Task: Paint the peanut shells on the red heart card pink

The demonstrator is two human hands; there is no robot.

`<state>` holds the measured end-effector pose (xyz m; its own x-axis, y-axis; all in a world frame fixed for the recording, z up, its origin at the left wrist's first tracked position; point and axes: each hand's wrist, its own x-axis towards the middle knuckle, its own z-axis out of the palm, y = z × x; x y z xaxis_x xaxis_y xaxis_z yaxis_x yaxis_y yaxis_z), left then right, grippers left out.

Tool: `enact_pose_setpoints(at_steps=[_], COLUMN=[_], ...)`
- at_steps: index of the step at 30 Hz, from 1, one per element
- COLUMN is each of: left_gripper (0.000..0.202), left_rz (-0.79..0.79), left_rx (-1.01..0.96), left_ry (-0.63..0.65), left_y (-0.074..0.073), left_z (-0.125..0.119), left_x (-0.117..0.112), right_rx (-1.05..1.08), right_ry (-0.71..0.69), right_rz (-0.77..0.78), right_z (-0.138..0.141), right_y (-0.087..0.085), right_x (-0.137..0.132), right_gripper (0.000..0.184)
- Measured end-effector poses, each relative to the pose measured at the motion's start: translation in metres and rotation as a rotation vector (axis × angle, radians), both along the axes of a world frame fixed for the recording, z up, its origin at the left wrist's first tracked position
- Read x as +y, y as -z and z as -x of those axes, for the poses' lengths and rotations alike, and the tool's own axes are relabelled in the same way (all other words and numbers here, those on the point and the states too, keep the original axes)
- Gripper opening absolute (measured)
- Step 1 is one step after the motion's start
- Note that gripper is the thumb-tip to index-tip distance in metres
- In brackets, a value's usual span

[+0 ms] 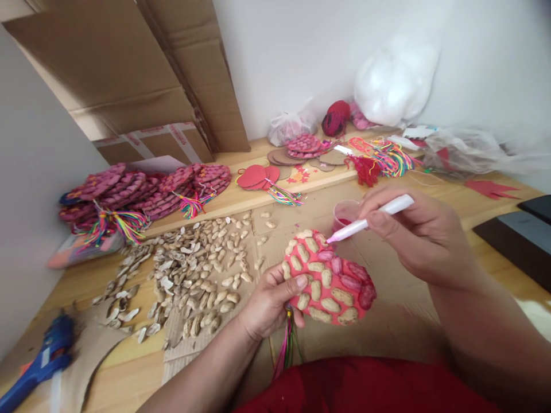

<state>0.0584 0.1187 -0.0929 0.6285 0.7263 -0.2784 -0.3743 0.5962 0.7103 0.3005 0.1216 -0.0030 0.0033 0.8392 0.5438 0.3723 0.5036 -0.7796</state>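
My left hand (275,298) grips a red gourd-shaped card (308,256) by its edge, thumb on top. Peanut shells cover the card; those toward its right end are painted pink and red, the others are plain tan. A multicoloured tassel (289,338) hangs below it. In my right hand (413,235) is a white marker (379,217), pinched between thumb and fingers. Its pink tip is at the shells by the card's upper edge; whether it touches cannot be made out. Partly behind my right fingers stands a small clear cup (342,213) with red liquid.
Loose peanut shells (206,281) spread across the left of the cardboard. A blue glue gun (47,355) lies at lower left. Stacked pink shell-covered pieces (129,192) with tassels and red cutouts (257,177) line the raised wooden ledge. A dark device (516,241) is at right.
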Motion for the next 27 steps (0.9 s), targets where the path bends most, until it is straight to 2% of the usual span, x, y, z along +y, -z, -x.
enact_pose_setpoints(at_steps=[12,27], left_gripper=[0.034,0.032], left_rz=[-0.027,-0.066], left_rx=[0.059,0.021], left_ry=[0.033,0.017], left_y=[-0.0067,-0.0057], left_z=[-0.0001,-0.0014], left_x=[-0.0017,-0.0014], right_rx=[0.076,-0.015], right_ry=[0.002,-0.012], right_rz=[0.017,-0.068], right_z=[0.0018,-0.0014], right_y=[0.0026,-0.0013], right_x=[0.0005,-0.0011], right_gripper=[0.006,0.006])
